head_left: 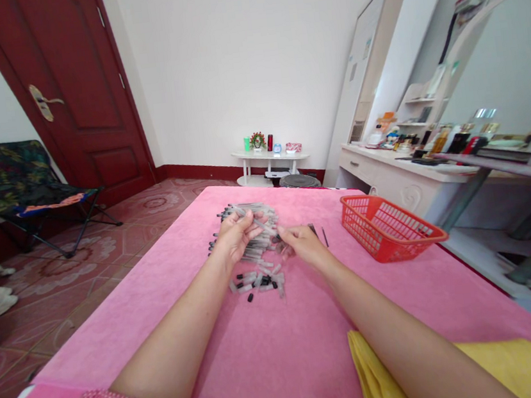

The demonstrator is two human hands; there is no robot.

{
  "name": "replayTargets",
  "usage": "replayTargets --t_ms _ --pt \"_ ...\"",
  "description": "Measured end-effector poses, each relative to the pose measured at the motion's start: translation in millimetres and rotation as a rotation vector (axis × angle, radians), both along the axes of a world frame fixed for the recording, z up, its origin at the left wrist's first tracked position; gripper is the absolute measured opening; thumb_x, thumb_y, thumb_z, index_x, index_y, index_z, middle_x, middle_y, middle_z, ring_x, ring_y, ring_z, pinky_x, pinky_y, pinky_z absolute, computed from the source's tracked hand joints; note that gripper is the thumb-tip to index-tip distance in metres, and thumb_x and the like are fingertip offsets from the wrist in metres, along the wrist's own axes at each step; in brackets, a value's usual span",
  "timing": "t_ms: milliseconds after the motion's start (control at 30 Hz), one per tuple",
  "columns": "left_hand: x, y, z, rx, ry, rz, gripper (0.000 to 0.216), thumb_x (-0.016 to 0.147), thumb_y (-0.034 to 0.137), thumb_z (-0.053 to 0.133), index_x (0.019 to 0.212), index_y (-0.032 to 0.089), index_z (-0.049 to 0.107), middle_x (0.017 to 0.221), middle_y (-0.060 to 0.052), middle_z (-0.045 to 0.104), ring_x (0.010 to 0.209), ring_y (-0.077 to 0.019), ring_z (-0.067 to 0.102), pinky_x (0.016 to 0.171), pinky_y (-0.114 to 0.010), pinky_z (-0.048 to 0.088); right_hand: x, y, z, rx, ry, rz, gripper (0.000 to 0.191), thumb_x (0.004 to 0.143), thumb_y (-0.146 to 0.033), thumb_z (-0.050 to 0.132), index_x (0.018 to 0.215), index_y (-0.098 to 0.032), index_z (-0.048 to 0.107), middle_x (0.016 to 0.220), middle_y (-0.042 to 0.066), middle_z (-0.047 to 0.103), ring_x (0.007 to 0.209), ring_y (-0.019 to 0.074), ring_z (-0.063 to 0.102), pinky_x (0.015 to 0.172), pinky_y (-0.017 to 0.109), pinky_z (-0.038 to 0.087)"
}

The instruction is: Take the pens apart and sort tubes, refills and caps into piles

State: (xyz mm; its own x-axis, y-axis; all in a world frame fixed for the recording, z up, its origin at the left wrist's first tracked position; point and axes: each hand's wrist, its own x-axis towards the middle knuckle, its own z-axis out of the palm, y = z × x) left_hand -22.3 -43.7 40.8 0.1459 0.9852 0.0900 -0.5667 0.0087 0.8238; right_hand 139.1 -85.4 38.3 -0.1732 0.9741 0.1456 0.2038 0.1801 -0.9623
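A heap of clear pen barrels with black caps (258, 251) lies in the middle of the pink-covered table (246, 356). Over the heap, my left hand (235, 232) is closed around one clear pen barrel (255, 221), held slantwise. My right hand (304, 243) is just to the right of it, fingers pinched on something small I cannot make out, close to the barrel's lower end. Several loose black caps (250, 286) lie at the near edge of the heap. A few thin dark refills (319, 234) rest right of my right hand.
A red plastic basket (387, 226) stands on the table at the right. Yellow cloth (508, 363) covers the near right corner. Beyond are a white dresser (388, 171) with bottles, a small white side table (270, 159), a folding chair (17, 191) and a dark red door (72, 87).
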Motion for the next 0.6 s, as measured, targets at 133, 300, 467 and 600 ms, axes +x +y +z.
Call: replayTargets --t_ms 133,300,467,600 --pt "0 0 0.2 -0.014 0.0 0.027 0.005 0.079 0.015 0.059 0.081 0.012 0.056 0.081 -0.006 0.068 0.076 -0.0175 0.068 0.068 -0.027 0.055 3 2 -3.1 0.092 -0.099 -0.041 0.033 0.071 -0.045 0.058 0.061 -0.014 0.06 0.049 0.002 0.057 0.041 0.0098 0.048 0.042 0.021 0.038" --pt "-9 8 -0.1 -0.076 -0.055 0.141 0.005 0.08 0.015 0.058 0.078 0.011 0.057 0.077 -0.005 0.068 0.075 -0.0156 0.068 0.069 -0.026 0.055 11 6 -9.0 0.226 -0.231 -0.206 0.02 0.064 -0.034 0.066 0.063 -0.015 0.061 0.056 0.001 0.061 0.05 0.0126 0.054 0.047 0.022 0.039" --pt "-22 19 -0.1 -0.107 -0.154 0.29 0.008 0.081 0.016 0.058 0.076 0.011 0.057 0.074 -0.004 0.067 0.072 -0.0136 0.068 0.071 -0.025 0.054 14 3 0.3 0.087 -0.118 -0.18 0.021 0.064 -0.034 0.063 0.056 -0.015 0.057 0.049 0.0 0.056 0.043 0.0101 0.048 0.043 0.021 0.036" --pt "-22 17 2.6 -0.104 -0.143 0.262 0.009 0.078 0.018 0.062 0.077 0.01 0.057 0.075 -0.005 0.067 0.071 -0.0136 0.068 0.07 -0.024 0.054 13 -3 13.4 -0.235 0.32 -0.14 0.018 0.066 -0.032 0.054 0.067 -0.014 0.059 0.06 0.002 0.059 0.044 0.0089 0.046 0.041 0.021 0.036"
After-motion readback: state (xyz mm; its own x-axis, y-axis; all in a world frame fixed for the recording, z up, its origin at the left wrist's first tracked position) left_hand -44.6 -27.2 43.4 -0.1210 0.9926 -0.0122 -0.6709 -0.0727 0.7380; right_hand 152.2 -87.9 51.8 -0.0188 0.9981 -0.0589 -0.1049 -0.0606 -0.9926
